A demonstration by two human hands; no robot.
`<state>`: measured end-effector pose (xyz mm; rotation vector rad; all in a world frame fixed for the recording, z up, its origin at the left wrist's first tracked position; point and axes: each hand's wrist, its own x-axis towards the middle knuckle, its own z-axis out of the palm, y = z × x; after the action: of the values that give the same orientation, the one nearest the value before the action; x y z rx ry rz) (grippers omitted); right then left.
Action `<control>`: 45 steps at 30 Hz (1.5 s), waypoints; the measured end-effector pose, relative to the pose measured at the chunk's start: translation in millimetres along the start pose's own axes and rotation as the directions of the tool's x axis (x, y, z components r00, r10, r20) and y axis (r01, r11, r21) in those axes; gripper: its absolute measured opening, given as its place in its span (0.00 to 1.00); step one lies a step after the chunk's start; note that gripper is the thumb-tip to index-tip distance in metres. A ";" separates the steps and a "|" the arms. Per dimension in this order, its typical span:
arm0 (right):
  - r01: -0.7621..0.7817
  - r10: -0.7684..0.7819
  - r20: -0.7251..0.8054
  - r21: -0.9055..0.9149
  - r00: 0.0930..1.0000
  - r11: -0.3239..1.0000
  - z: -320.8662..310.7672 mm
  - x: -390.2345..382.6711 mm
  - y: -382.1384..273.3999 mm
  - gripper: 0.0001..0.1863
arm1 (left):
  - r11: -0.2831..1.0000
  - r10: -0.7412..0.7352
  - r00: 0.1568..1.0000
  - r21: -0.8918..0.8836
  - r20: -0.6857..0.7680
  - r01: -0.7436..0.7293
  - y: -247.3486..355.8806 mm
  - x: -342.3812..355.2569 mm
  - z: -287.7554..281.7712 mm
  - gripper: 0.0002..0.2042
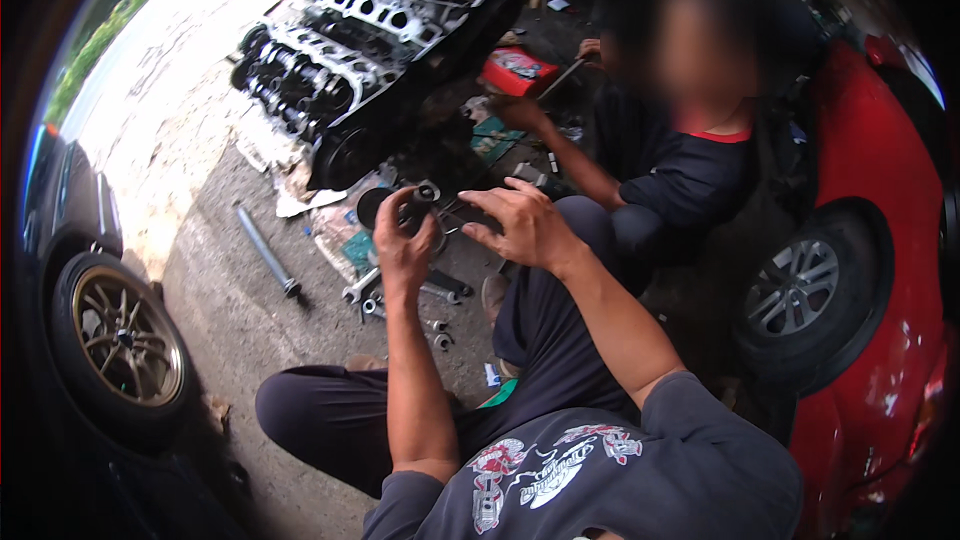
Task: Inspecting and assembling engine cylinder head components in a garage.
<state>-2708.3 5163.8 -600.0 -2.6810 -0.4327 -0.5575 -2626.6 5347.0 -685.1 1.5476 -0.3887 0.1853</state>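
Observation:
My left hand [405, 235] grips a dark round metal part [420, 202] with a shiny end, held upright between thumb and fingers. My right hand [525, 225] is just right of it, fingers spread and partly bent, with nothing clearly held in them. Beyond my hands lies a large engine [350, 60] with exposed camshafts and pale machined faces, on stained cardboard and paper. Below my hands, several wrenches [360, 285] and other tools lie on the concrete near my folded legs. A long steel bar [268, 250] lies to the left.
A co-worker [690, 160] squats at right, arm stretched toward the engine, beside a red box [515, 70]. A red car [890, 360] with a silver wheel [795, 290] stands close at right; a dark car's gold-spoked wheel [120, 345] is at left. Bright pavement and greenery show beyond.

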 end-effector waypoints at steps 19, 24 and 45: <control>-0.346 0.347 -0.036 -0.216 0.937 0.913 -51.2 -28.2 26.4 0.18 | 0.979 0.013 0.986 -0.204 0.169 0.022 9.3 23.4 76.5 0.17; -0.372 0.374 -0.029 -0.200 0.927 0.906 -58.0 -30.8 20.8 0.16 | 0.982 0.052 0.971 -0.190 0.232 -0.008 14.5 24.3 89.3 0.17; -0.253 0.244 -0.071 -0.209 0.967 0.945 -52.8 -26.0 25.9 0.13 | 0.982 -0.015 0.985 -0.184 0.171 0.047 -3.5 30.5 77.6 0.17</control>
<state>-2738.5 5113.6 -573.6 -2.8637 -0.0172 -0.6172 -2607.0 5266.1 -679.2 1.3866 -0.5011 -0.0083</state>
